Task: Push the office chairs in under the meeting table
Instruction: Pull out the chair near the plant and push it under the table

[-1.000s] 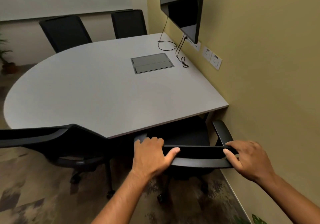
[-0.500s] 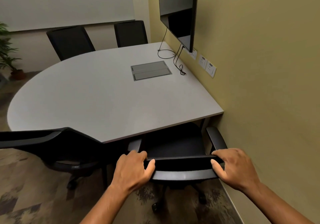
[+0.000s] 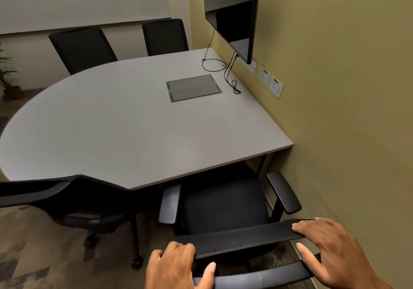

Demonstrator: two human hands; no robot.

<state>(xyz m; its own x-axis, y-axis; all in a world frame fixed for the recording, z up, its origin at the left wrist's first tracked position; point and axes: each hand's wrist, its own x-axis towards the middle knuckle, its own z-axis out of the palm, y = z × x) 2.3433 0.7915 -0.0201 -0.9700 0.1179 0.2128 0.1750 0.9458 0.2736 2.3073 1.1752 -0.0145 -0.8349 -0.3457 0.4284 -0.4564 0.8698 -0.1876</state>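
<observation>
Since a second ago the chair (image 3: 225, 208) has rolled back from the table (image 3: 125, 127): more of its seat now shows clear of the near edge, with only the front of the seat under the top, and both armrests out in the open. Both hands sit lower in view on the backrest's top bar. Left hand (image 3: 176, 268) is curled over the bar's left end, fingers on top and thumb pressed against the front, closed on it. Right hand (image 3: 333, 253) wraps the right end, fingers laid over the top and thumb below, gripping too. Beside it to the left, a second chair (image 3: 67, 197) stands at the table's curved edge, its back toward the camera. Two more chairs (image 3: 165, 37) stand at the far side. On the right wall hangs a screen (image 3: 232, 13), cables (image 3: 230, 74) trailing onto the tabletop.
</observation>
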